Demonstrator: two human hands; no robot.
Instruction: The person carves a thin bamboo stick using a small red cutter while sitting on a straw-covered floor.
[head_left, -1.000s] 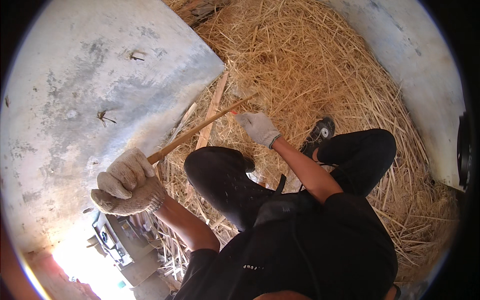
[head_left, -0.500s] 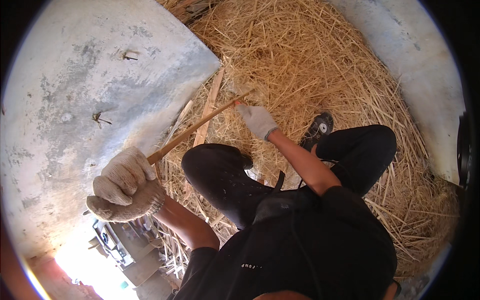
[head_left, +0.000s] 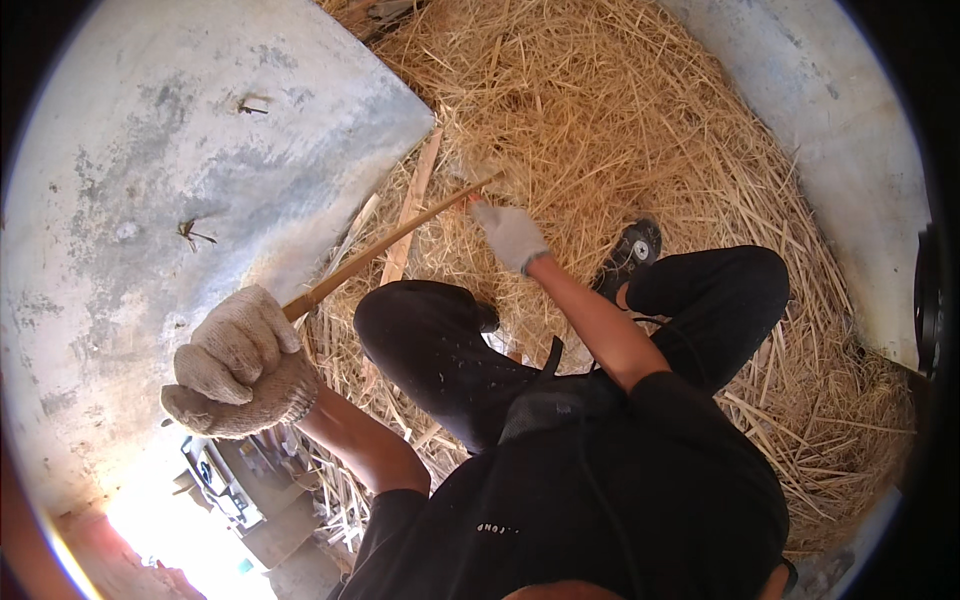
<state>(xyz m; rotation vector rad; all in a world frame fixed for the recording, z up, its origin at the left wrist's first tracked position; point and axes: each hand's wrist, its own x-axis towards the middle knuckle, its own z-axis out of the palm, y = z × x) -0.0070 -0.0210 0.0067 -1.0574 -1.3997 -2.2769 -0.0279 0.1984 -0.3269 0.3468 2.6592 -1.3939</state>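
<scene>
My left hand (head_left: 238, 365), in a knitted cream work glove, is closed around the near end of a long, thin wooden or bamboo strip (head_left: 400, 239). The strip slants up and away to the right, its far tip over the straw. My right hand (head_left: 513, 238), also gloved, is closed by the strip's far part. A small orange-red bit shows at its fingertips. What that hand grips is mostly hidden, and I cannot tell whether it touches the strip.
Loose straw and shavings (head_left: 600, 110) cover the floor around my bent legs. A flat pale plank (head_left: 411, 208) lies beneath the strip. A stained whitewashed wall (head_left: 210, 150) rises at left, another (head_left: 840, 120) at right. Assorted clutter (head_left: 235, 490) sits at lower left near bright light.
Both hands and the strip have shifted slightly left in the picture, along with most of the scene. The left hand keeps its grip on the strip.
</scene>
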